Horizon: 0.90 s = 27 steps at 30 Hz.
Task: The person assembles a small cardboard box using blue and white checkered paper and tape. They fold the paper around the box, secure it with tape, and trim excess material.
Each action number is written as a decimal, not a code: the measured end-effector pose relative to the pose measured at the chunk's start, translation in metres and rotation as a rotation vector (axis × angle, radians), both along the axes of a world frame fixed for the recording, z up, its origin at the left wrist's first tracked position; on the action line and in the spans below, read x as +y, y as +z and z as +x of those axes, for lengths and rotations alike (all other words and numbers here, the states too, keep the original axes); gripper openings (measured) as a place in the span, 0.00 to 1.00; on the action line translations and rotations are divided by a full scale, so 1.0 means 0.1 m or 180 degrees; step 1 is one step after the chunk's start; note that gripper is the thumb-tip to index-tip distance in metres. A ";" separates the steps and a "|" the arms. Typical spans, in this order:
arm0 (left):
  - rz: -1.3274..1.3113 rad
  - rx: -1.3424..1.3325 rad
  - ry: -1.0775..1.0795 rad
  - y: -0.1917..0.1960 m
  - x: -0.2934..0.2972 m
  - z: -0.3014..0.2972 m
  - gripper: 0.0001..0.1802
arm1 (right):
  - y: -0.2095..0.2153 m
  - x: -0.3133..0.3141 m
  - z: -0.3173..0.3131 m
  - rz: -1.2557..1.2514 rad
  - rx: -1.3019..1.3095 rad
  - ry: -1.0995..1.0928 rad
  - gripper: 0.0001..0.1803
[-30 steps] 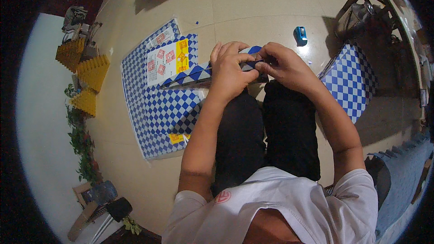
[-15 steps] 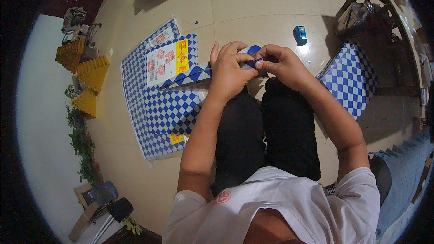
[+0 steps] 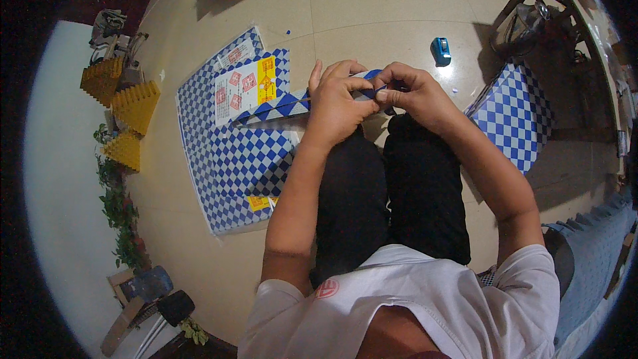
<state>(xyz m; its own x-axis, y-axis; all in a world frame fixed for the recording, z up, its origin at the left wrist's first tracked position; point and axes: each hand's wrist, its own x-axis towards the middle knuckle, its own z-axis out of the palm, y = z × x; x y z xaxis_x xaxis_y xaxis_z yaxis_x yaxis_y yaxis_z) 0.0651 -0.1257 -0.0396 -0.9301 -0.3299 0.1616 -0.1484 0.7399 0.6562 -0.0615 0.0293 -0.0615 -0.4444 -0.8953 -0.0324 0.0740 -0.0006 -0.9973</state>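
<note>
A long, narrow folded piece of blue-and-white checkered sheet [image 3: 276, 113] lies across my knees, its pointed end toward the left. My left hand [image 3: 335, 105] is closed around its body, thumb on the near side and fingers over the far side. With thumb and forefinger, my right hand [image 3: 419, 98] pinches the blue right end, close to the left fingertips. The fingers partly hide that end, so its exact fold cannot be made out. Beyond the left hand, a pile of flat checkered sheets [image 3: 199, 126] in clear wrapping lies on the floor, bearing a white-and-yellow printed label [image 3: 232, 96].
A blue tape dispenser [image 3: 440, 52] sits on the floor ahead. To the right, more checkered sheets [image 3: 515, 123] lean near a wooden table [image 3: 575, 23]. Yellow ridged triangular pieces [image 3: 136, 108] and leafy plants [image 3: 121, 219] line the left wall. Blue cloth [image 3: 591, 242] hangs at lower right.
Almost nothing differs. The right fingers have shifted slightly at the blue end, while the left hand keeps its hold.
</note>
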 end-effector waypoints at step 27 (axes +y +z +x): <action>-0.0047 0.0228 0.0354 0.02 -0.04 0.01 0.17 | 0.07 0.01 -0.01 -0.0157 0.0648 -0.0330 0.14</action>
